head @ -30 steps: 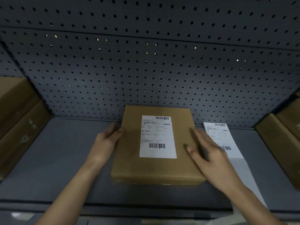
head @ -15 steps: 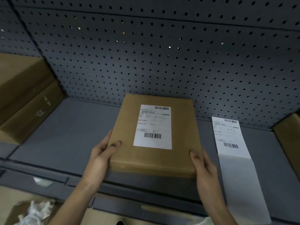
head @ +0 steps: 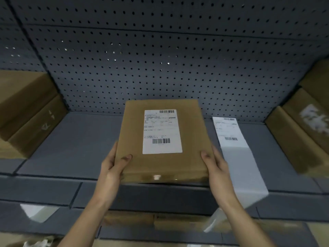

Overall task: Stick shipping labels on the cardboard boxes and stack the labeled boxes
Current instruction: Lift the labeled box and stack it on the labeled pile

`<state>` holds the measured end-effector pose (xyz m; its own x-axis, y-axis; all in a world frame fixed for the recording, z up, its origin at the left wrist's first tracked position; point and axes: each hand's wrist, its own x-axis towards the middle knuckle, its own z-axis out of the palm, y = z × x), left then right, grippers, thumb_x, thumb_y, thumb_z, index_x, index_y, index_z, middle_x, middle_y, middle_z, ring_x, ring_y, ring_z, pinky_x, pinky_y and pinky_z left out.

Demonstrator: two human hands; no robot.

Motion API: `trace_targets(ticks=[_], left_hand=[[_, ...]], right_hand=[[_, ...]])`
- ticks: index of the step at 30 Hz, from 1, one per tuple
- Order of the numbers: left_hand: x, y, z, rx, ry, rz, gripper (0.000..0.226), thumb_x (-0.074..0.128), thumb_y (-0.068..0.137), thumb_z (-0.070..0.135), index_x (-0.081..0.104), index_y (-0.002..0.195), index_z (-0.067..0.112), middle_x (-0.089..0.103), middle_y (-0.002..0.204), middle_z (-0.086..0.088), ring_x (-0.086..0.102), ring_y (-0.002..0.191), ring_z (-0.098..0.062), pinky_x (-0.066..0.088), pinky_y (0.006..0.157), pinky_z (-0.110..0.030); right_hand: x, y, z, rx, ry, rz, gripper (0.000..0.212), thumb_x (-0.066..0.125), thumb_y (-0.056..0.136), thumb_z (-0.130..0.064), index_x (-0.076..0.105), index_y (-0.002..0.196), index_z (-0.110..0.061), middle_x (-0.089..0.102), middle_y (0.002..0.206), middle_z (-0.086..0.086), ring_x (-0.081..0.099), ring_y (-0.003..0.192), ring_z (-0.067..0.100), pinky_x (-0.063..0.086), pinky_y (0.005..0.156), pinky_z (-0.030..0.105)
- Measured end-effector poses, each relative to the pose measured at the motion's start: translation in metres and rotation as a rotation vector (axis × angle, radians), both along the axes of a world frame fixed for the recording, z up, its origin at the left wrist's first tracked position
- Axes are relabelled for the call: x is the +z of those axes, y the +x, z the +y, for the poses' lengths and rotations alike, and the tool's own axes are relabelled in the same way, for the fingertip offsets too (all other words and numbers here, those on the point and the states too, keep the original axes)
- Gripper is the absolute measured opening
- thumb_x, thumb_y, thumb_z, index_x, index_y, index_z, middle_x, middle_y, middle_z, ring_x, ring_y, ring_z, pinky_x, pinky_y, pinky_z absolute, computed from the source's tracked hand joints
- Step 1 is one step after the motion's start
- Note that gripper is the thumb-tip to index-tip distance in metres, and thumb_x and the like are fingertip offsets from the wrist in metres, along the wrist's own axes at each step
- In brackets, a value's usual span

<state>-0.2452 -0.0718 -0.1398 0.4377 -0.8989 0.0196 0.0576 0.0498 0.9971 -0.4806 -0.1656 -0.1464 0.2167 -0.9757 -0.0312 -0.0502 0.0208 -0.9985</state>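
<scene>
Box (head: pixel 135 132) with label (head: pixel 162 131), gripped at near corners by left hand (head: pixel 114 168) and right hand (head: pixel 218 168), apparently just above shelf (head: pixel 71 143).

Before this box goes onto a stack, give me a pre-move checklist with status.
1. Shipping label lies flat on top of the cardboard box, no lifted corner visible: ok.
2. Left hand grips the near left corner, thumb on top: ok.
3. Right hand grips the near right corner, thumb on top: ok.
4. Label strip on the shelf clear of the right hand: cannot tell, they overlap in this view.
5. Which stack takes labelled boxes, the left box stack or the right box stack: cannot tell, both are blurred and cut off at the frame edge.
</scene>
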Motion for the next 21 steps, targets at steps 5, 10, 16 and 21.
trace_targets(ticks=[5, 10, 16, 21], left_hand=[[0.003, -0.005, 0.028, -0.097, -0.07, 0.017, 0.054, 0.058, 0.087, 0.021, 0.05, 0.14, 0.026, 0.07, 0.12, 0.011, 0.066, 0.108, -0.007, 0.051, 0.078, -0.013], [0.003, -0.024, 0.042, -0.19, -0.076, 0.064, 0.052, 0.053, 0.096, 0.009, 0.045, 0.145, 0.025, 0.067, 0.125, 0.012, 0.064, 0.109, -0.003, 0.052, 0.084, -0.016], [0.014, -0.07, 0.046, -0.345, -0.098, 0.033, 0.053, 0.054, 0.095, 0.007, 0.046, 0.144, 0.028, 0.067, 0.124, 0.017, 0.062, 0.112, -0.002, 0.049, 0.083, -0.008], [0.02, -0.133, 0.038, -0.52, -0.123, 0.021, 0.059, 0.058, 0.094, 0.007, 0.042, 0.146, 0.03, 0.063, 0.13, 0.017, 0.059, 0.119, -0.002, 0.048, 0.089, -0.011]], right_hand=[[0.015, -0.014, 0.05, -0.09, -0.067, 0.0, 0.038, 0.051, 0.101, -0.021, 0.053, 0.138, -0.027, 0.07, 0.118, -0.016, 0.064, 0.109, 0.001, 0.048, 0.084, 0.009], [0.024, -0.04, 0.097, -0.227, -0.091, 0.024, 0.037, 0.054, 0.099, -0.021, 0.053, 0.135, -0.03, 0.069, 0.107, -0.028, 0.063, 0.098, -0.011, 0.046, 0.075, 0.003], [0.029, -0.092, 0.136, -0.394, -0.099, 0.028, 0.042, 0.056, 0.098, -0.026, 0.052, 0.14, -0.029, 0.068, 0.113, -0.023, 0.064, 0.099, -0.009, 0.049, 0.075, 0.007], [0.031, -0.154, 0.163, -0.553, -0.115, 0.035, 0.04, 0.058, 0.098, -0.03, 0.054, 0.137, -0.033, 0.069, 0.117, -0.02, 0.063, 0.109, -0.001, 0.051, 0.091, 0.022]])
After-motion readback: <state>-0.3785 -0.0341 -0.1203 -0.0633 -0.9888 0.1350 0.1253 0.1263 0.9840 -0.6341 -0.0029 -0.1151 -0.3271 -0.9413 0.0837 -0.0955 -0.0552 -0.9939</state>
